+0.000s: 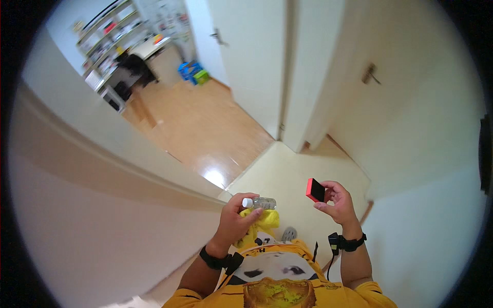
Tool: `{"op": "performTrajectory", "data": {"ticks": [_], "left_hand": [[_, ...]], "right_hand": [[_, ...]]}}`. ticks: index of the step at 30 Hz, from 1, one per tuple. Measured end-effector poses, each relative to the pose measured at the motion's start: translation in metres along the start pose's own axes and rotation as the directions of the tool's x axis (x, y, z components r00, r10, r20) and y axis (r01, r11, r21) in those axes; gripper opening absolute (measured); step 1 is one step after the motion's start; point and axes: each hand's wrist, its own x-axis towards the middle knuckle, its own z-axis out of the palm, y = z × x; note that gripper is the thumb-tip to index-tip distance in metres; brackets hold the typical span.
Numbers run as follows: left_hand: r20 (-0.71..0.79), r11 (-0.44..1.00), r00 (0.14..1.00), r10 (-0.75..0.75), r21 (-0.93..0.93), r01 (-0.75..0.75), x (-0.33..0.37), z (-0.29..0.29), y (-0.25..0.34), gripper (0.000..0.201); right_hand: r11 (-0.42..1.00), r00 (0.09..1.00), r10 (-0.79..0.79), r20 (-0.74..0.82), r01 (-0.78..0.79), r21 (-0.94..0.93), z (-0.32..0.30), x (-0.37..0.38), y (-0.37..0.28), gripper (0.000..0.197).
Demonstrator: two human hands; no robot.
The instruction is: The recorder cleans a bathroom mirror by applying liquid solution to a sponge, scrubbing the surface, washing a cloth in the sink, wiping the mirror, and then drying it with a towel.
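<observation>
My left hand [235, 220] is closed around a small clear bottle [263, 203] with a white cap, which lies tilted on its side. A bright yellow cloth [266, 220] hangs from the same hand, below the bottle. To the right, my right hand [340, 203] pinches a small flat block [315, 190] between thumb and fingers. The block has a black face and red sides; I cannot tell what kind of thing it is. Both hands are held in front of my body, apart from each other.
An open doorway leads to a room with a wooden floor [185, 120], a desk [149, 49], a black chair [137, 68], shelves and blue and green stools or bins [192, 73]. White doors [251, 61] stand ahead and at right. A wall [102, 215] runs close on the left.
</observation>
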Motion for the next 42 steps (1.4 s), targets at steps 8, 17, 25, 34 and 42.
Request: {"op": "performTrajectory", "data": {"ticks": [8,17,25,34,42], "left_hand": [[-0.376,0.999,0.926,-0.033,-0.036,0.021,-0.081,0.044,-0.03,0.035],[-0.731,0.976,0.675,-0.102,-0.204,-0.073,-0.088,0.102,-0.061,0.036],[-0.972,0.997,0.23,0.059,0.047,-0.054,-0.084,0.132,-0.078,0.034],[-0.744,0.878,-0.465,0.479,0.396,0.271,-0.059,0.162,-0.033,0.032],[-0.101,0.759,-0.753,0.651,0.104,0.642,-0.034,0.164,-0.068,0.035]], "right_hand": [[0.982,0.925,-0.034,0.379,0.102,-0.161,0.023,0.02,-0.024,0.058],[0.996,0.824,0.078,0.562,-0.082,-0.018,-0.039,0.077,0.032,0.059],[0.99,0.721,-0.055,0.691,-0.051,0.132,-0.042,0.147,0.102,0.056],[0.97,0.258,-0.234,0.937,-0.012,0.245,0.012,0.236,0.11,0.053],[0.941,-0.057,-0.283,0.957,0.177,0.289,0.052,0.34,0.179,0.054]]}}
